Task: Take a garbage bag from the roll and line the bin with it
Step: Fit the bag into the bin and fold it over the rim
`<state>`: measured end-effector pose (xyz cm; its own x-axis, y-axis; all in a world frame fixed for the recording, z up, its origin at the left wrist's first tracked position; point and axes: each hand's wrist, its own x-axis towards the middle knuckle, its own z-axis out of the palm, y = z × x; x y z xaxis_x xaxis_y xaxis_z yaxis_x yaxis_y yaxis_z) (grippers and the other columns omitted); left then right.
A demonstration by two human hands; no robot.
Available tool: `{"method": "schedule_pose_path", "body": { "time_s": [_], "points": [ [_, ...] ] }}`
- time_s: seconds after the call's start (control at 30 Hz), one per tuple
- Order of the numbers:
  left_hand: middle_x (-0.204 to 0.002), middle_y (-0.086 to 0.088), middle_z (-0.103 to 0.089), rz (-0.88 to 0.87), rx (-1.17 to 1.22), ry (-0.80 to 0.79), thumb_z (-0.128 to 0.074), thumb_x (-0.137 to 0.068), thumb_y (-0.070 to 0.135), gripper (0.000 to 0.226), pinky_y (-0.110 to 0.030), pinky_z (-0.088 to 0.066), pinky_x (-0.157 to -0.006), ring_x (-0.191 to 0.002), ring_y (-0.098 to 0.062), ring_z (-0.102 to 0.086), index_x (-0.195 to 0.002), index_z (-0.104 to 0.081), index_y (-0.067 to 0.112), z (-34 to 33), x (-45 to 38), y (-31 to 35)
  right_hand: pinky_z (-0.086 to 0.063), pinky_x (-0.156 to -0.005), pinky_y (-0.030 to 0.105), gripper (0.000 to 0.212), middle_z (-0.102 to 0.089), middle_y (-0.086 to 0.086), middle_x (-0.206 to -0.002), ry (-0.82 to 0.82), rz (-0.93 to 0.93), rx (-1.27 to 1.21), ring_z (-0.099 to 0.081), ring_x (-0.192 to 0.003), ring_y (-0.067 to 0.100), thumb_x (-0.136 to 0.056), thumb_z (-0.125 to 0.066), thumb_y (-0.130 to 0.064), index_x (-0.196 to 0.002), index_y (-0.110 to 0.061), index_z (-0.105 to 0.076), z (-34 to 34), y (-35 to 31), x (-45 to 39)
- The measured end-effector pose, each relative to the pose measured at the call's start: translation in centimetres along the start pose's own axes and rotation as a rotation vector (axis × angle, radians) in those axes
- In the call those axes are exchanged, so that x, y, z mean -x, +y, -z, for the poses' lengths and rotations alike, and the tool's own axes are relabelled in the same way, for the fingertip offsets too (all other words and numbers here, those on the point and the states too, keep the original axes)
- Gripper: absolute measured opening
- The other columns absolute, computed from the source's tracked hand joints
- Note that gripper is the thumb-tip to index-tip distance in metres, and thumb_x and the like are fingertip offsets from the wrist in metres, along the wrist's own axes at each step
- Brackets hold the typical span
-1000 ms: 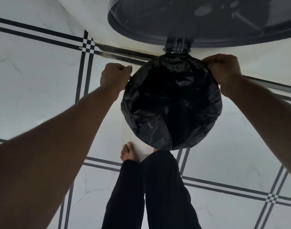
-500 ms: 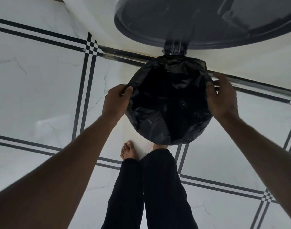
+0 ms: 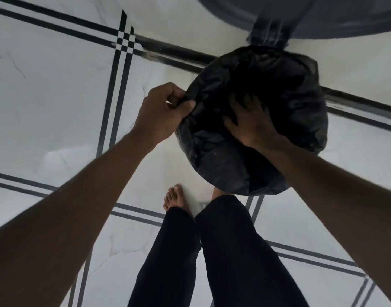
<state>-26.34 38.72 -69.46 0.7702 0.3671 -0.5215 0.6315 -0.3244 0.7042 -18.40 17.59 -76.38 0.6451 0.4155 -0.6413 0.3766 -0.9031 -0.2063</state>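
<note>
Head view, looking straight down past my forearms to a floor [image 3: 57,103] of white marble-patterned tiles crossed by paired dark lines. The black garbage bag [image 3: 296,111] is draped over the mouth of the bin, covering the rim all the way round so that none of the bin's own wall shows; its crinkled plastic hangs outward over the near edge and sags into a dark hollow at the centre. My left hand [image 3: 165,111] is at the left edge of the bag, thumb and fingers pinched together on a fold of the plastic at the rim. My right hand [image 3: 250,122] is inside the opening, palm down and fingers spread, laid flat against the plastic; the fingertips fade into shadow, so I cannot tell how far down they reach. The bin's round dark lid [image 3: 323,16] stands raised at the top of the frame, joined to the far side of the bin by a blurred hinge [image 3: 267,34] just beyond the bag. Below the bag, my legs in black trousers [image 3: 223,251] run toward the bottom edge. My bare left foot [image 3: 174,198] rests on the tile just beside the near edge of the bag, while the right foot is mostly hidden under it.
</note>
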Motion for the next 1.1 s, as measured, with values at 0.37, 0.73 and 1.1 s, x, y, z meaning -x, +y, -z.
{"method": "schedule_pose_path", "body": {
  "time_s": [0.37,0.73,1.1],
  "points": [
    [-0.066,0.017,-0.059,-0.095,0.114,0.166,-0.068,-0.085,0.028,0.007,-0.012,-0.045,-0.063,-0.063,0.005,-0.054,-0.084,-0.064,0.023,-1.8,0.9,-1.0,-0.038,-0.109,0.037,0.056,-0.042,0.016,-0.153,-0.314,-0.277,-0.169,-0.044,-0.137,0.036,-0.100,-0.048,-0.039,-0.150,-0.015,-0.040,-2.8,1.0,-4.8],
    [-0.069,0.016,-0.062,0.044,0.070,0.142,-0.069,-0.086,0.029,0.007,-0.016,-0.045,-0.065,-0.065,0.003,-0.057,-0.088,-0.065,0.024,-1.2,1.6,0.7,-0.013,-0.121,0.053,0.083,-0.022,0.006,-0.164,-0.367,-0.121,-0.242,-0.019,-0.151,0.031,-0.086,-0.021,-0.079,-0.156,-0.034,-0.021,-3.2,-2.8,2.5],
    [-0.072,0.017,-0.063,-0.068,0.099,0.198,-0.068,-0.087,0.029,0.009,-0.012,-0.047,-0.066,-0.069,0.003,-0.059,-0.090,-0.066,0.021,-2.4,1.1,-0.9,-0.034,-0.114,0.024,0.081,-0.036,0.010,-0.157,-0.539,-0.190,-0.196,-0.032,-0.146,0.033,-0.088,-0.043,-0.071,-0.151,-0.022,-0.037,-9.3,0.2,-0.9]
  ]
}}
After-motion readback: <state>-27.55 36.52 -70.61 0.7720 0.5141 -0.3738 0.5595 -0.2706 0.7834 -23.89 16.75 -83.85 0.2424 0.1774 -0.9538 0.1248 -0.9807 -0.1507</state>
